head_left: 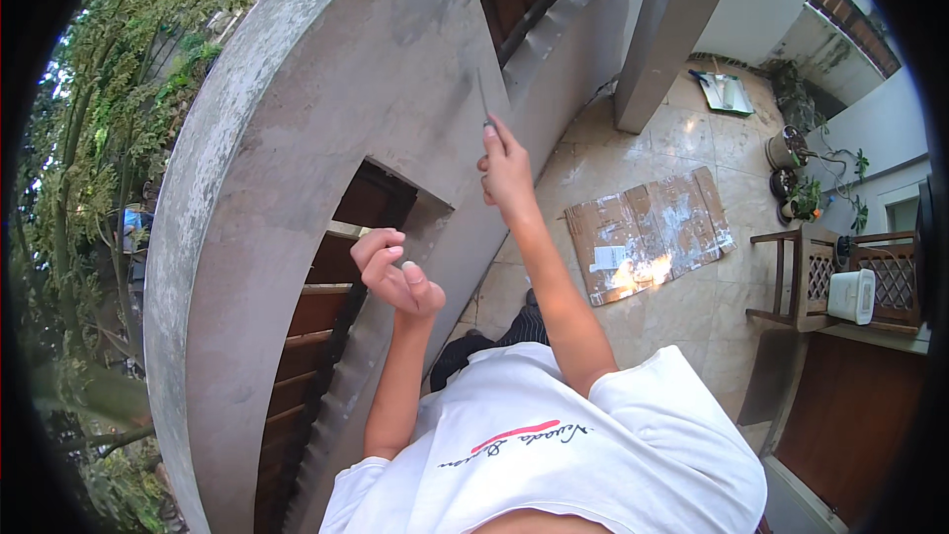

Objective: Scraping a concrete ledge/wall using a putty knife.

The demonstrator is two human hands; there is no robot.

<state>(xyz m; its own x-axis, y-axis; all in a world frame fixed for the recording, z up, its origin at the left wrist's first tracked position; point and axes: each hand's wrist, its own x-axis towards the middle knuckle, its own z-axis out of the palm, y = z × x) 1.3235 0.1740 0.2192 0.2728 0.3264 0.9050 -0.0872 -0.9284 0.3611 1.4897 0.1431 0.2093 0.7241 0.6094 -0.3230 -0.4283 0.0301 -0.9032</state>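
Note:
My right hand [506,170] is raised in front of the grey wall [415,69], its fingers wrapped round a thin, narrow-bladed tool [482,96]. The blade points up and away from me, close to the wall surface. It shows almost edge-on, so its exact kind and whether it touches the wall are unclear. My left hand [395,275] hovers beside a rectangular opening in the wall, palm turned up. Its fingers are loosely curled, the thumb stands apart, and it holds nothing.
A flattened cardboard sheet [652,232] with white marks lies on the tiled floor [593,163]. Farther off are a white-and-green tray [727,91], a pillar [672,30] and potted plants [788,150]. A wooden bench [813,277] bearing a white container [851,297] stands at right.

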